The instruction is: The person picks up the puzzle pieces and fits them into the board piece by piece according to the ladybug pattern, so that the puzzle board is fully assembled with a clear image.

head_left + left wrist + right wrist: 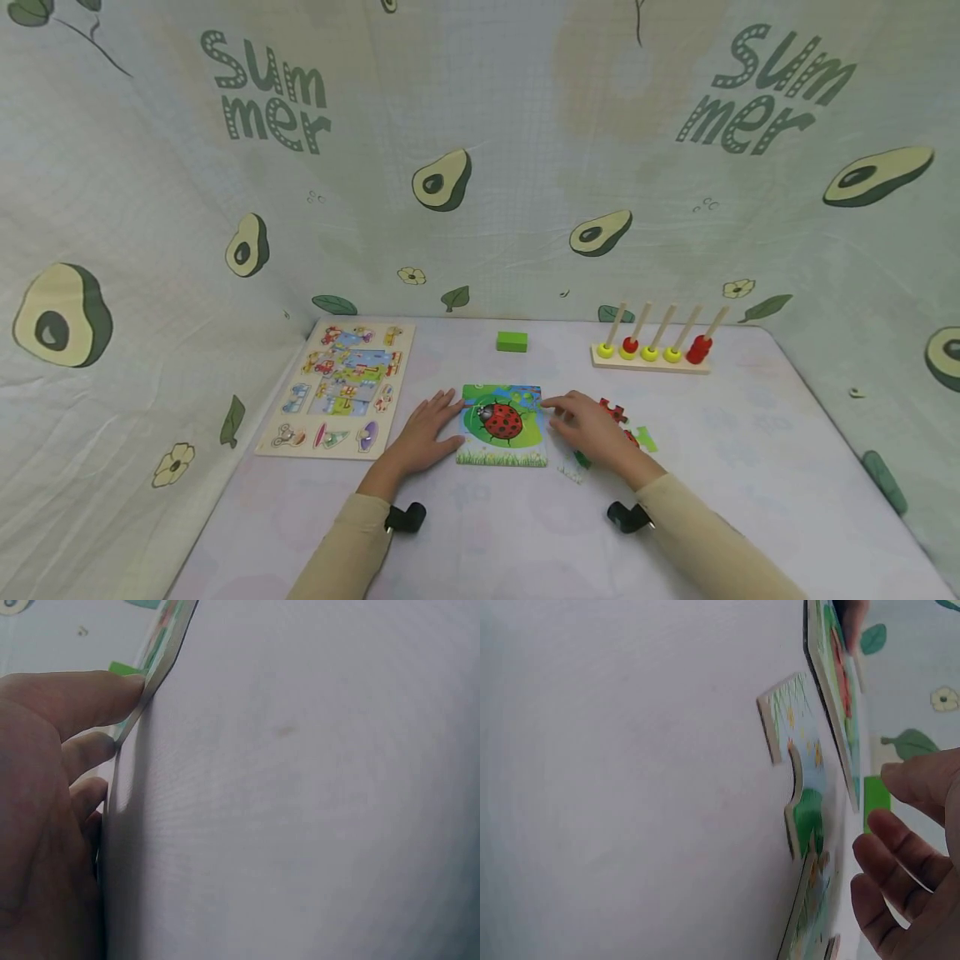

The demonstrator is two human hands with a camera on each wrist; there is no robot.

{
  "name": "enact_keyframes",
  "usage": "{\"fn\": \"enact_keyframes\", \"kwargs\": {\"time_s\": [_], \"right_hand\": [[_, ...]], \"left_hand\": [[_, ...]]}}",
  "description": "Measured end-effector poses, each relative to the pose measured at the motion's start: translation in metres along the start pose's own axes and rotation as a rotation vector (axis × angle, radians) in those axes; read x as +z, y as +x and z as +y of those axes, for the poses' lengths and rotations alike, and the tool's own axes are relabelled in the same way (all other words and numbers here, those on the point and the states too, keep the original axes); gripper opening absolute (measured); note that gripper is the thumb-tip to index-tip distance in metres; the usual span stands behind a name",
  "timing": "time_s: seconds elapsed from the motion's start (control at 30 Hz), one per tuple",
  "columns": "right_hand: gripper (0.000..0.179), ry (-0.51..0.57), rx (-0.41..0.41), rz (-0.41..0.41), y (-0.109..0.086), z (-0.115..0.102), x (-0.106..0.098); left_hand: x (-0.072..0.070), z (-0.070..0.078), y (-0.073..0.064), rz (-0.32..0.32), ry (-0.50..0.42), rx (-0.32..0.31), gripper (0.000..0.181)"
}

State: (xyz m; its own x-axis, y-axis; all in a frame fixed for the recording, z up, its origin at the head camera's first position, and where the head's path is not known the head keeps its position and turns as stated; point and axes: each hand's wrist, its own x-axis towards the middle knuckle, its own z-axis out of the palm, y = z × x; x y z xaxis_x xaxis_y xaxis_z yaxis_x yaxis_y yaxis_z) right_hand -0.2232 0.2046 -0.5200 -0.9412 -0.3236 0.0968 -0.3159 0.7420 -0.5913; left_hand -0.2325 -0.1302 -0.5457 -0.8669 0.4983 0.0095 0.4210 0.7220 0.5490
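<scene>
A square ladybug picture puzzle (501,423) lies flat on the table between the two hands. My left hand (420,440) rests along its left edge, thumb and fingers touching the side; the left wrist view shows the thumb against the board's rim (177,646). Close to the puzzle's upper right corner is my right hand (594,431), its fingers loosely bent and holding nothing in the right wrist view. Loose jigsaw pieces lie around and under that hand: a red one (615,411), a light green one (646,439), and a grass-patterned one (789,712) with a dark green end.
On the left lies a wooden peg puzzle board (397,350) with vehicle and toy pictures. A green block (512,342) sits behind the ladybug puzzle. Toward the back right stands a peg stacker (651,364) with red and yellow beads. Patterned cloth surrounds the table.
</scene>
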Motion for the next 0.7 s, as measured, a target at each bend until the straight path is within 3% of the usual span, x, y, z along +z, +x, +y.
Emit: {"fn": "enact_keyframes", "kwargs": {"time_s": [0.7], "right_hand": [[0.036,-0.117,0.155,0.075,-0.03,0.055,-0.038]], "left_hand": [[0.005,-0.007,0.002,-0.006,0.016,-0.01,0.066]]}}
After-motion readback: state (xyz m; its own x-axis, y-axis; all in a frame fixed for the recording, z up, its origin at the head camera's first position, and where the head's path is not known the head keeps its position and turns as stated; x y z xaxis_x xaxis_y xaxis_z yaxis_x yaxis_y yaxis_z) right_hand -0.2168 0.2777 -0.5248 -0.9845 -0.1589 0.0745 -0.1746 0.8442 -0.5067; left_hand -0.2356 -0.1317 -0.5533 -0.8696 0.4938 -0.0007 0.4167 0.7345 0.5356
